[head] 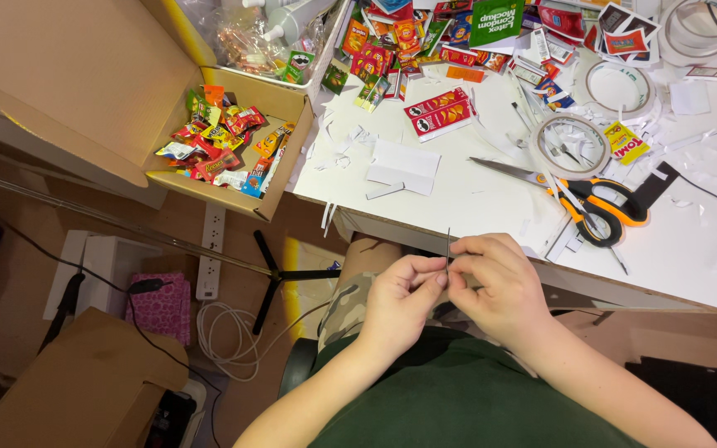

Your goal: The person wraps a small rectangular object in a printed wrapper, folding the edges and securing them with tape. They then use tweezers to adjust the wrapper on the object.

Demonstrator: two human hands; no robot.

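Thin dark strip [448, 243] stands upright, pinched between both your hands just off the desk [475, 207] edge, over your lap. Left hand [400, 303] and right hand [495, 286] are closed on it, fingertips touching, likely for fine control. Scissors [599, 207] lie nearby.

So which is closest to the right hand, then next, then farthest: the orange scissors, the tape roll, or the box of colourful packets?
From the right hand:
1. Orange scissors, on the table just beyond it.
2. Tape roll, farther back on the table.
3. Box of colourful packets, far off left.
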